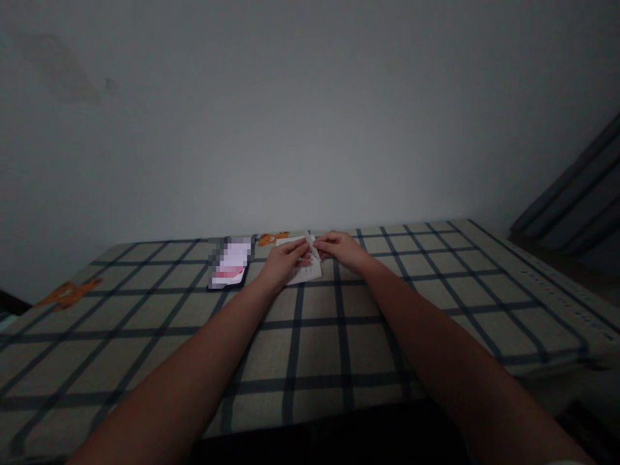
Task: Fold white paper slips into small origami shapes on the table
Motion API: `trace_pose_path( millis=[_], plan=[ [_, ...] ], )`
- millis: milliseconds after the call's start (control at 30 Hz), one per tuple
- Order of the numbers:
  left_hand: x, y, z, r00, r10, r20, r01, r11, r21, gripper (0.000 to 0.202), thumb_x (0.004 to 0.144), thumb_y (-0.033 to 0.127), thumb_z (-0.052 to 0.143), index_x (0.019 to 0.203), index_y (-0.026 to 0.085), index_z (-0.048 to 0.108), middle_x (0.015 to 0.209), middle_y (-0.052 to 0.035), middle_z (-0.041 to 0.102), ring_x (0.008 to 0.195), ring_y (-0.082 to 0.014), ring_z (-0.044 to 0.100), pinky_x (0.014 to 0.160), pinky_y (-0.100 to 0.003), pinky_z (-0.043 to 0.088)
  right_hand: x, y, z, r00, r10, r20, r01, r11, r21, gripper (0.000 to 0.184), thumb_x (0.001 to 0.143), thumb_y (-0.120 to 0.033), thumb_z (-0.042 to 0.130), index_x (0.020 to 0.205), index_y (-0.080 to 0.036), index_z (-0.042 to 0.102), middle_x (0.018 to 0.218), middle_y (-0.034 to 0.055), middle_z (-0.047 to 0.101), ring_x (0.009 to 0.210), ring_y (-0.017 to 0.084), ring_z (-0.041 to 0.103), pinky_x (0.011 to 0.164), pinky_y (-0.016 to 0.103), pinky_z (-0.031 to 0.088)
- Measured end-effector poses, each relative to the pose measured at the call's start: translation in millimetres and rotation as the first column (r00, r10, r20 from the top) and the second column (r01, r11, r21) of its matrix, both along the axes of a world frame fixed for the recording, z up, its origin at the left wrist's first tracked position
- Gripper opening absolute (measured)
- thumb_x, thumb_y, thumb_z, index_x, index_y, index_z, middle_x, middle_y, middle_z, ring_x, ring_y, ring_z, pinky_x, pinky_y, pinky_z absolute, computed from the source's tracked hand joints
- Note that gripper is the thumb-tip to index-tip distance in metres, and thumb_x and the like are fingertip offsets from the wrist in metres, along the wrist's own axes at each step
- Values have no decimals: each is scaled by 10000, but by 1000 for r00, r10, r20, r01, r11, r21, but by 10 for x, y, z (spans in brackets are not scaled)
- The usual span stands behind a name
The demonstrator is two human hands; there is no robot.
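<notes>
A white sheet of paper [310, 271] with faint marks lies near the far side of the table, with part of it raised between my hands. My left hand [287, 258] rests over its left part, fingers closed around the raised part. From the right, my right hand [340, 249] pinches the paper's raised edge between thumb and fingers. My left hand covers much of the sheet, so its full shape is hidden.
A phone [231, 263] with a lit, blurred-out screen lies left of the paper. The checked tablecloth [317, 349] carries orange bear prints. A pale wall [310, 129] rises behind the table, and a dark curtain-like cloth [576, 187] hangs at the right.
</notes>
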State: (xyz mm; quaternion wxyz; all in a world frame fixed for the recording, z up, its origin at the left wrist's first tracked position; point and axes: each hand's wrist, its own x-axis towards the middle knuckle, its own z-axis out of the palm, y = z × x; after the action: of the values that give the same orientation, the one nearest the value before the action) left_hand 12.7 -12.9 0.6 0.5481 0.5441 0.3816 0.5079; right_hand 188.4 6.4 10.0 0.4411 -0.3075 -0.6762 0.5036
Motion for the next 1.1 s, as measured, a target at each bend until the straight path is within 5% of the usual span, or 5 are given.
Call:
trace_pose_path(
  millis=[200,633,800,1100],
  plan=[
    [37,-47,2,999,-26,-27,26,1000,-3,481,650,296,697,1095,149,589,1022,-109,622,789,-149,602,721,-323,505,-1,-21,12,1000,-17,14,16,1000,20,222,693,-335,626,768,-127,636,693,26,630,607,89,568,626,239,475],
    [28,-26,-16,996,22,-92,-17,998,55,500,624,237,689,1101,144,572,896,-72,637,699,-127,609,700,-300,491,-58,-28,-23,993,-108,36,105,991,86,252,676,-269,626,899,-159,583,758,18,597,647,96,566,625,237,481],
    [37,5,-16,1000,-4,0,4,1000,20,426,649,159,616,1074,156,585,944,-70,615,760,-129,599,668,-252,500,-38,-57,-18,986,-140,93,114,964,242,271,688,-190,583,959,-182,574,771,6,585,666,97,558,640,235,475],
    [1,-10,23,983,-52,177,58,998,-29,362,703,198,587,1064,169,587,923,-71,579,703,-124,565,685,-345,524,-32,-24,-40,977,-167,131,130,959,250,191,705,-157,521,862,-148,629,840,49,629,711,113,587,682,269,483]
  ],
)
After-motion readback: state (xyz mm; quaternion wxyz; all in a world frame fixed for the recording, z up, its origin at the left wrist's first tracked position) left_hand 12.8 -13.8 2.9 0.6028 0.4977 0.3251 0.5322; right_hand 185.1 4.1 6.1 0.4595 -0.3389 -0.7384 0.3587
